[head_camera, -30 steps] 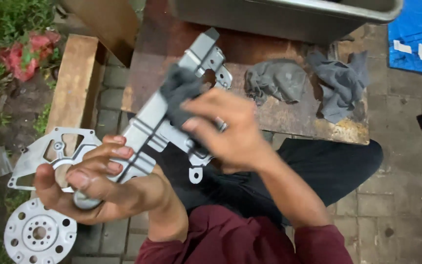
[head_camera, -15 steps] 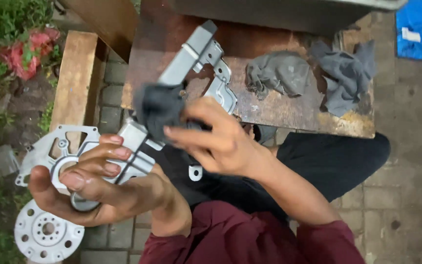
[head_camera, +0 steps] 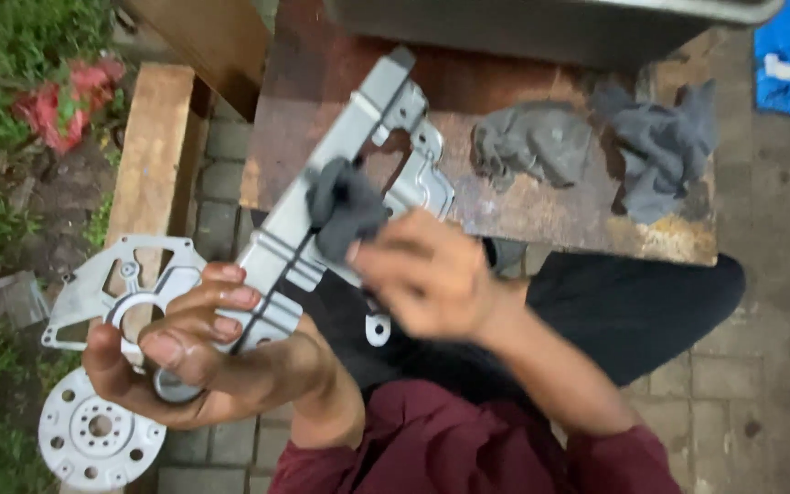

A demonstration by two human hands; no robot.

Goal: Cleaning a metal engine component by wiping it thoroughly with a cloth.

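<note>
- Landmark: long grey metal bracket [head_camera: 322,220], held slantwise above the lap, upper end over the near edge of the brown worktop [head_camera: 523,220], lower end low and to the left.
- Open room: bare worktop surface beyond the upper end of the bracket; paved ground to the right of the worktop.
- Obstructions: two crumpled grey rags [head_camera: 532,142] on the worktop to the right of the bracket; grey bin [head_camera: 550,27] at the far worktop edge; wooden plank [head_camera: 153,137] left of the bracket.
- On the ground below the bracket's lower end: flat cut-out metal plate [head_camera: 93,288] and round perforated disc [head_camera: 93,430].
- Left hand [head_camera: 203,357]: palm up, grip closed around the lower end of the bracket, fingers wrapped over its top face.
- Right hand [head_camera: 432,274]: blurred, knuckles up, grip closed on a dark grey cloth [head_camera: 345,206] pressed against the middle of the bracket.
</note>
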